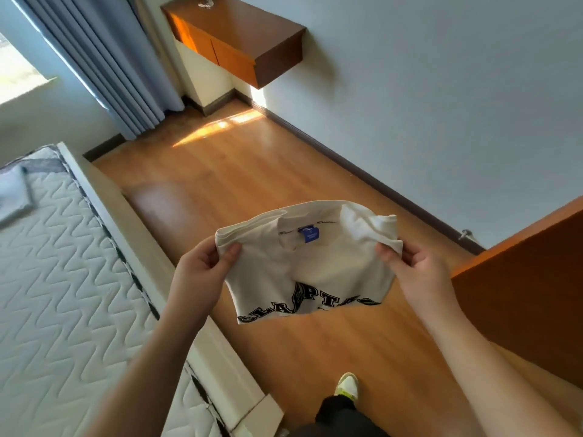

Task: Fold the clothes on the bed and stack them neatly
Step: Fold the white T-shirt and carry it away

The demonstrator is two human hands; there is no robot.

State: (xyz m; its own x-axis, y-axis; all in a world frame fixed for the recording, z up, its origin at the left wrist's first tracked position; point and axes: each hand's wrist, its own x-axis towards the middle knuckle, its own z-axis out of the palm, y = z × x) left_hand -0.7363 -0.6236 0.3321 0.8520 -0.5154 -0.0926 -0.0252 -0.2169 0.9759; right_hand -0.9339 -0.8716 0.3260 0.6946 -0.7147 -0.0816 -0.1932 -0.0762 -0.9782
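So they're standing beside the bed (63,247) with a cream t-shirt (303,263) already folded down small, held up in the air over the wooden floor (252,184), left hand (202,266) and right hand (419,266) each with a pinching grip on a top corner. Looks to me like the folding on this one's basically done. The next move would be swinging left and laying it flat, maybe by the folded pale garment (12,193) at the far left of the mattress, without the layers sliding apart.

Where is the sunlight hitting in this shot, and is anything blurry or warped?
Head view: sun glare on the wooden floor near the curtain and on the wall cabinet; the window at the left edge is blown out. The wide lens tilts and bends walls. The folded garment on the mattress is smeared; the white T-shirt is fairly sharp.
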